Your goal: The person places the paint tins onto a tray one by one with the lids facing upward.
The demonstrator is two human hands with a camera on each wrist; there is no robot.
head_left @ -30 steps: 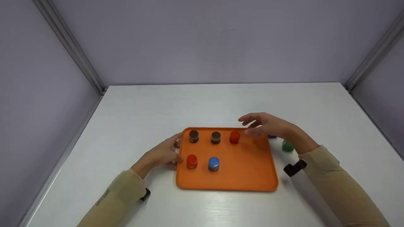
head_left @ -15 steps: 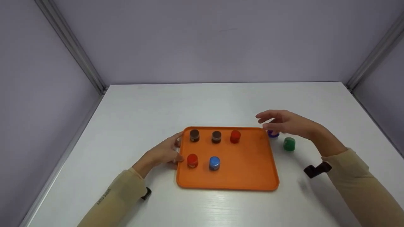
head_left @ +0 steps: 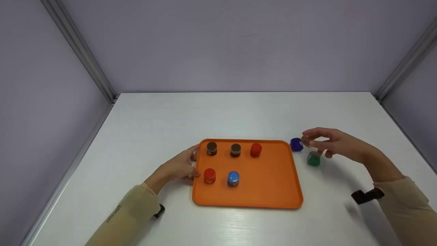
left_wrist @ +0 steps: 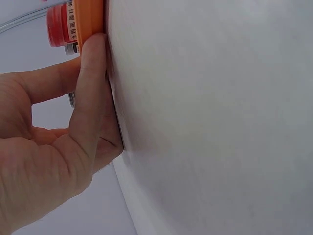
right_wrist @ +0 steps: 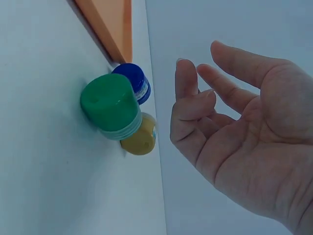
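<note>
An orange tray (head_left: 269,184) lies on the white table with two brown-capped jars (head_left: 211,148) (head_left: 235,150) and a red jar (head_left: 255,150) in its back row. A second red jar (head_left: 209,175) and a blue jar (head_left: 233,178) stand in front. My left hand (head_left: 191,164) rests at the tray's left edge, a straight finger (left_wrist: 93,93) pressed against the rim (left_wrist: 90,19). My right hand (head_left: 309,138) hovers right of the tray with fingers loosely bent, holding nothing. Just below it stand a dark blue jar (head_left: 296,144) and a green jar (head_left: 313,159). The right wrist view also shows a yellow jar (right_wrist: 139,139) behind the green jar (right_wrist: 110,110).
Grey walls with metal corner posts (head_left: 82,54) close the table on three sides. Bare white tabletop (head_left: 218,112) stretches behind the tray. A black strap (head_left: 367,196) sits on my right wrist.
My right hand has moved from above the tray's back right corner to the right and down, over the jars beside the tray. The left hand has stayed put.
</note>
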